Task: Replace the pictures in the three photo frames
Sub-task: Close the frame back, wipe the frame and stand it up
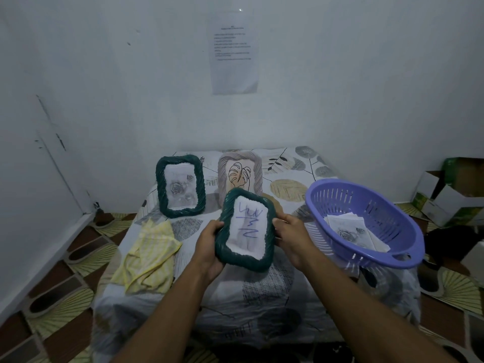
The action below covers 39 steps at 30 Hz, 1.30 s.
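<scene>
I hold a dark green rope-edged photo frame (233, 262) above the table, tilted, with a white sheet bearing blue scribbles (247, 226) showing in it. My left hand (209, 247) grips its left edge and my right hand (290, 238) grips its right edge. A second dark green frame (159, 187) with a grey rose picture stands upright at the back left. A beige frame (258, 166) with a leaf line drawing stands behind the held frame, partly hidden by it.
A purple slotted basket (366, 260) on the table's right holds loose paper pictures (351, 230). A yellow cloth (149, 255) lies crumpled at the left. The table has a leaf-print cover (288, 184). Cardboard boxes (450, 197) sit on the floor at right. A printed sheet (234, 52) hangs on the wall.
</scene>
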Available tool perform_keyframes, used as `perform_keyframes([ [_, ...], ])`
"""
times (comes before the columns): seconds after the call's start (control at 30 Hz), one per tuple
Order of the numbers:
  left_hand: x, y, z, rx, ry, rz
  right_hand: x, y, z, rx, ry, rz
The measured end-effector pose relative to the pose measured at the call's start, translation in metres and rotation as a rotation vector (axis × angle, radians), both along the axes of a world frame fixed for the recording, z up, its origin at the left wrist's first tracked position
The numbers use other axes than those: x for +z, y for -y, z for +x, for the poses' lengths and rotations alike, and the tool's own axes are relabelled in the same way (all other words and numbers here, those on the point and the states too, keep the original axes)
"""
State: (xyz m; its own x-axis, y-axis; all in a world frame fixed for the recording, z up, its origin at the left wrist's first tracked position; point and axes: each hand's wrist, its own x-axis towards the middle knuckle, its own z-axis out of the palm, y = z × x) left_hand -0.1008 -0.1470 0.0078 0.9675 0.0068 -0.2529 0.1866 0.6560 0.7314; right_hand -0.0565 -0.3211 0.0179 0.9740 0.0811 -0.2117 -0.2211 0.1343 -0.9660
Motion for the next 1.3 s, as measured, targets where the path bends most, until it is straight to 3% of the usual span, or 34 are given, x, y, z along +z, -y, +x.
perform_keyframes([
  [0.13, -0.011, -0.012, 0.002, 0.018, -0.053, 0.152, 0.003, 0.001, -0.001, -0.024, -0.043, 0.144],
  [0.2, -0.009, -0.018, 0.001, 0.000, -0.014, 0.345, 0.006, 0.000, 0.001, -0.044, -0.051, 0.170],
  [0.37, -0.007, -0.070, 0.000, 0.096, 0.265, 1.470, 0.004, -0.003, 0.005, -0.035, -0.005, 0.124],
  [0.47, -0.023, -0.116, -0.003, 0.184, 0.227, 1.805, -0.001, -0.011, 0.003, -0.018, 0.005, 0.075],
  [0.53, -0.039, -0.137, -0.009, 0.083, 0.096, 2.007, -0.005, -0.016, 0.002, -0.010, -0.004, 0.061],
  [0.6, -0.052, -0.144, -0.017, 0.003, 0.005, 2.045, -0.009, -0.020, 0.001, -0.004, -0.011, 0.051],
  [0.77, -0.050, -0.132, -0.022, 0.260, 0.042, 1.800, -0.010, -0.023, 0.000, -0.002, -0.010, 0.031],
  [0.87, -0.029, -0.113, -0.023, 0.381, 0.211, 1.587, -0.007, -0.024, -0.001, 0.001, -0.014, 0.022],
  [0.97, -0.010, -0.076, -0.019, 0.344, 0.368, 1.486, -0.005, -0.028, -0.003, -0.005, -0.011, 0.019],
  [1.07, -0.003, -0.032, -0.016, 0.145, 0.482, 1.563, -0.003, -0.032, -0.006, -0.012, -0.016, 0.040],
  [1.17, -0.015, -0.008, -0.013, -0.094, 0.523, 1.845, -0.003, -0.028, -0.010, -0.024, -0.025, 0.082],
  [1.3, -0.031, -0.003, -0.021, -0.073, 0.564, 2.012, -0.002, -0.015, -0.012, -0.061, -0.006, 0.089],
])
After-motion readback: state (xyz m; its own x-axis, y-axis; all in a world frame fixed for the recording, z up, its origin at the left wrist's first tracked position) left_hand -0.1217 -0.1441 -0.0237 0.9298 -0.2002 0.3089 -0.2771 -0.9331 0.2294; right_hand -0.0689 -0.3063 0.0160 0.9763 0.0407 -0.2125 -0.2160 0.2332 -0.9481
